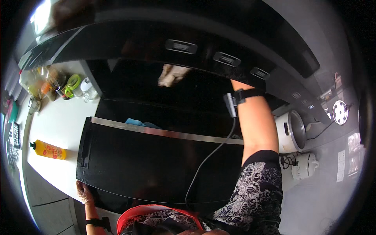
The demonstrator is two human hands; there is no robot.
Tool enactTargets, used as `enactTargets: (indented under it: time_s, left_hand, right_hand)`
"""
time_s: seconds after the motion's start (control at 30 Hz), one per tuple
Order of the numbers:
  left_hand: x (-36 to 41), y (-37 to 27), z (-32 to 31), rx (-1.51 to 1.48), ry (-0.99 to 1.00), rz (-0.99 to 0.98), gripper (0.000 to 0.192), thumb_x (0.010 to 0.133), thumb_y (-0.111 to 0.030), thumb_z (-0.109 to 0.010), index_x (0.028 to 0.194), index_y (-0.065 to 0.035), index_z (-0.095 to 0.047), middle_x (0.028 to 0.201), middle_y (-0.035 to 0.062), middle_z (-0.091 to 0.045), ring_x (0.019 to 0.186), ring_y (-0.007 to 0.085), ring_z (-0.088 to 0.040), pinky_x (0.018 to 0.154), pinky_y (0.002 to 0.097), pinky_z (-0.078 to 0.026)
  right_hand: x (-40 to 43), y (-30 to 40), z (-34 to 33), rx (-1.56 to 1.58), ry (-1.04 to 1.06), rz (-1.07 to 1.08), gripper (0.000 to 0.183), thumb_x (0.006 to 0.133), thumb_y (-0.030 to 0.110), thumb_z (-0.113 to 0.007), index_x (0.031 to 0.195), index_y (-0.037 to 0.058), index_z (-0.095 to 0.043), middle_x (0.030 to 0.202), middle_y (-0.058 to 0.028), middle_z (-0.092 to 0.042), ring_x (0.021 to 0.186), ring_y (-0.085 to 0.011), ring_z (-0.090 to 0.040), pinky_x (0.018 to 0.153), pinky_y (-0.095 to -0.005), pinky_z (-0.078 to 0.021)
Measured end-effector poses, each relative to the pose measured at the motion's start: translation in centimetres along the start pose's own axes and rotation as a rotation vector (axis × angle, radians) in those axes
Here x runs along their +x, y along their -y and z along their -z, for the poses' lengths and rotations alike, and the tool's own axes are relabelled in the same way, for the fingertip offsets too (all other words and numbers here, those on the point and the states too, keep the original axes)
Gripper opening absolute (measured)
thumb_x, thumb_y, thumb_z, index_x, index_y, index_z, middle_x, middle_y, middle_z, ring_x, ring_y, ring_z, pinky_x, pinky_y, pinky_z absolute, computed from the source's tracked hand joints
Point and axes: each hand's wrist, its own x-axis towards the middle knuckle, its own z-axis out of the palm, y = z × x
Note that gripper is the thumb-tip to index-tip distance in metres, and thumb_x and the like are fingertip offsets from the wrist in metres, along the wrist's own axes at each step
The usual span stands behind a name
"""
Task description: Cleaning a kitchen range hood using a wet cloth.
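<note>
My left hand (84,192), in a clear plastic glove, rests at the front left corner of a black glossy stove unit (164,164) with a metal strip along its back. Its finger positions are hard to make out. My right forearm reaches up and forward, and the hand itself is hidden behind the edge of a black range hood (141,44). A device with a cable is strapped at that wrist. Behind the metal strip lies a blue cloth (136,122). A blurred beige shape (171,75) shows in the dark area under the hood; whether it is a reflection cannot be told.
On the white counter (58,123) at left lies a yellow bottle (50,149). Behind it stand a green-lidded jar (74,83), a glass jar (88,88) and several other containers. A white pot (289,132) and a small white electric cooker (304,166) stand at right, with cords nearby.
</note>
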Motion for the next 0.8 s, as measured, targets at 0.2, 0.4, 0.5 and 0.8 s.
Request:
enactTargets:
  time_s: [0.2,0.4,0.5,0.8]
  left_hand:
    - [1.1,0.6,-1.0,0.280,-0.049,0.046,0.043,0.085,-0.016,-0.045,0.122,0.0016,-0.033,0.120,0.0115,-0.044,0.107,0.0207,-0.043,0.092,0.0287,-0.031]
    - [1.5,-3.7,-2.8,0.414,0.138,0.071,0.043,0.084,-0.027,-0.045,0.119,-0.0026,-0.037,0.119,0.0121,-0.046,0.101,0.0220,-0.048,0.080,0.0323,-0.040]
    - [3.0,-0.2,-1.4,0.181,0.011,-0.065,0.039,0.084,-0.023,-0.045,0.117,-0.0037,-0.038,0.113,0.0117,-0.049,0.095,0.0206,-0.050,0.077,0.0306,-0.041]
    - [1.3,-4.2,-2.4,0.279,-0.023,0.203,0.052,0.083,-0.015,-0.045,0.129,-0.0058,-0.022,0.121,0.0102,-0.042,0.103,0.0196,-0.046,0.086,0.0287,-0.036]
  right_hand:
    - [-8.7,-13.8,5.1,-0.122,0.030,-0.349,0.024,0.070,0.013,-0.055,0.092,0.0049,-0.052,0.088,-0.0116,-0.053,0.082,-0.0238,-0.048,0.072,-0.0343,-0.0386]
    - [-15.7,-24.1,8.7,-0.167,0.089,-0.610,0.019,0.071,0.014,-0.054,0.088,0.0048,-0.053,0.084,-0.0103,-0.053,0.078,-0.0221,-0.048,0.069,-0.0334,-0.0389]
    - [-17.1,-26.1,8.1,-0.117,0.106,-0.671,0.017,0.071,0.014,-0.054,0.086,0.0047,-0.054,0.082,-0.0097,-0.054,0.076,-0.0212,-0.048,0.067,-0.0329,-0.0391]
    - [-20.9,-26.3,6.4,0.075,0.305,-0.775,0.013,0.072,0.015,-0.053,0.079,0.0045,-0.056,0.075,-0.0078,-0.055,0.070,-0.0187,-0.049,0.062,-0.0316,-0.0397]
